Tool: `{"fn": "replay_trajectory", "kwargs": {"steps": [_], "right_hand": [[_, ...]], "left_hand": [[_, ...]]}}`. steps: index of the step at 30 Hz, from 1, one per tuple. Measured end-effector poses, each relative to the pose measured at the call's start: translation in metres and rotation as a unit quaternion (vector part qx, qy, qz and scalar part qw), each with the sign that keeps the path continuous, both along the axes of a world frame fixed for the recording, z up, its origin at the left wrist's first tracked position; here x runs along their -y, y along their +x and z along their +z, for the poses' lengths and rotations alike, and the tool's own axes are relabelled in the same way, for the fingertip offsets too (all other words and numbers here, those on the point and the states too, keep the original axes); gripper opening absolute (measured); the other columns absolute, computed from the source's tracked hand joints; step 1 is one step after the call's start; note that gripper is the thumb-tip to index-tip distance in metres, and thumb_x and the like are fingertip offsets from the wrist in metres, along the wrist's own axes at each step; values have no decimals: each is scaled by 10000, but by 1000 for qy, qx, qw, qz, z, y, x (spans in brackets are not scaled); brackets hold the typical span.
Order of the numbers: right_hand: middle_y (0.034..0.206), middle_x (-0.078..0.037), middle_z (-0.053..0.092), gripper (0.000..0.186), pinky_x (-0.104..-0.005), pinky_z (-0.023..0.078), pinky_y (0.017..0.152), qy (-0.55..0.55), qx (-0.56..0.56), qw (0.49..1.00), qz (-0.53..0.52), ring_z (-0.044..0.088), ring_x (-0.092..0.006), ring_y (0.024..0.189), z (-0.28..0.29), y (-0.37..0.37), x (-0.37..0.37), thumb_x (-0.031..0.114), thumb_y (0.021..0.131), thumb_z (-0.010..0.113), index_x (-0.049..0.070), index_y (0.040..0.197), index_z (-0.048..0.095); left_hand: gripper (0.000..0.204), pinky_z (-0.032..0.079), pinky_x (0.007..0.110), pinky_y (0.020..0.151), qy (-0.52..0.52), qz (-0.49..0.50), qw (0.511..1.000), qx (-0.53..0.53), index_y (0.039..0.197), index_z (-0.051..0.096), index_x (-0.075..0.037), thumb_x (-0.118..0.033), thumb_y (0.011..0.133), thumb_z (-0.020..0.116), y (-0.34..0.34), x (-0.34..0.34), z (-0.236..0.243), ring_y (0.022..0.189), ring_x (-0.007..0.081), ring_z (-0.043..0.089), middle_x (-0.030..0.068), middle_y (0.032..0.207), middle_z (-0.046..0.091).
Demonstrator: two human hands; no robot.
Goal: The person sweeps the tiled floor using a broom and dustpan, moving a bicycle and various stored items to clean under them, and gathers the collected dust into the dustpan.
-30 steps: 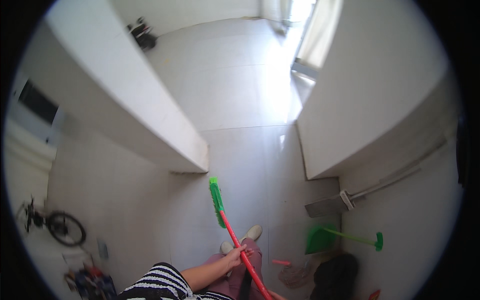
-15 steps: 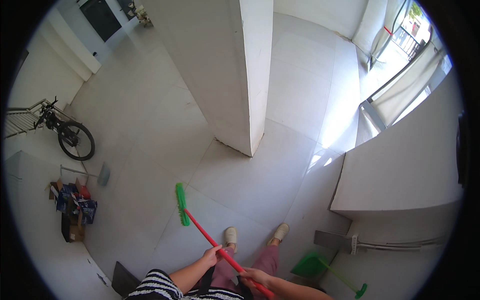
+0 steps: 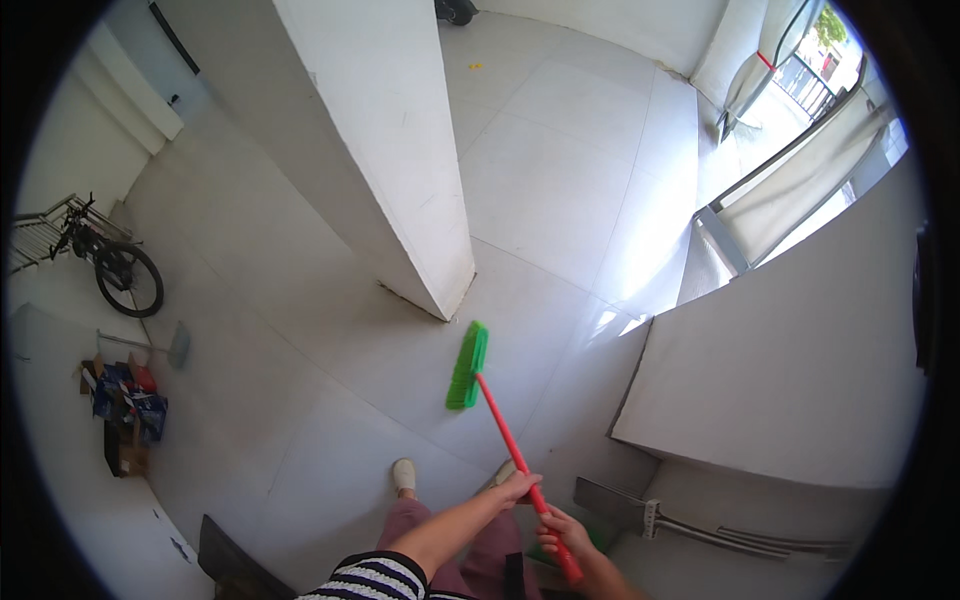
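A broom with a green bristle head (image 3: pixel 468 366) and a red handle (image 3: pixel 503 428) slants away from me. Its head is over the pale tiled floor, just short of the pillar's foot; whether the bristles touch the tiles I cannot tell. My left hand (image 3: pixel 517 487) is wrapped round the lower middle of the handle. Closer to the handle's end, my right hand (image 3: pixel 563 532) grips it too. Behind my right hand a bit of the green dustpan (image 3: pixel 598 537) shows, mostly hidden by the hand and arm.
A white pillar (image 3: pixel 395 150) stands ahead. At left are a bicycle (image 3: pixel 128 278), a grey long-handled dustpan (image 3: pixel 178 346) and cardboard boxes (image 3: pixel 125 400). A low white wall (image 3: pixel 760 370) runs along the right, with a grey flat-bladed tool (image 3: pixel 612 503) below it.
The broom head has swung right and farther out, from left of my feet to near the pillar. Both hands moved right with the handle, and the view has turned somewhat right.
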State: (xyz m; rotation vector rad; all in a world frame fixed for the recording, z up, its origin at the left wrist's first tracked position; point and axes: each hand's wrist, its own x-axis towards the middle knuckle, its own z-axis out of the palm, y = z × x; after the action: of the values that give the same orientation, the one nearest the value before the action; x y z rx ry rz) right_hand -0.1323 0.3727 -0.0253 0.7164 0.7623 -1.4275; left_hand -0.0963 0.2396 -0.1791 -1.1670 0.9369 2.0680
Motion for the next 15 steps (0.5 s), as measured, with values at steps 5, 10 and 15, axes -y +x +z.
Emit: {"fn": "replay_trajectory", "kwargs": {"steps": [5, 10, 15], "right_hand": [[682, -16, 403, 447, -189, 329, 385, -6, -9, 991, 136, 364, -70, 470, 40, -82, -51, 127, 863, 435, 182, 1280, 283], [733, -30, 465, 493, -167, 336, 399, -67, -12, 962, 264, 406, -61, 501, 50, -121, -38, 152, 859, 457, 135, 1304, 244], [761, -48, 494, 496, -172, 346, 405, -64, -13, 950, 305, 431, -66, 530, 40, -186, -12, 134, 850, 467, 64, 1291, 251]], "left_hand": [[219, 528, 347, 641, 58, 103, 993, -14, 790, 479, -23, -232, 826, 534, -45, -40, 50, 683, 219, 601, 82, 714, 552], [187, 518, 381, 701, 49, 183, 981, 43, 841, 486, -23, -196, 806, 548, -40, -15, 59, 715, 246, 600, 85, 753, 557], [149, 524, 359, 697, 67, 176, 979, 76, 813, 496, -29, -168, 797, 546, -79, 18, 40, 727, 227, 592, 94, 773, 557]]}}
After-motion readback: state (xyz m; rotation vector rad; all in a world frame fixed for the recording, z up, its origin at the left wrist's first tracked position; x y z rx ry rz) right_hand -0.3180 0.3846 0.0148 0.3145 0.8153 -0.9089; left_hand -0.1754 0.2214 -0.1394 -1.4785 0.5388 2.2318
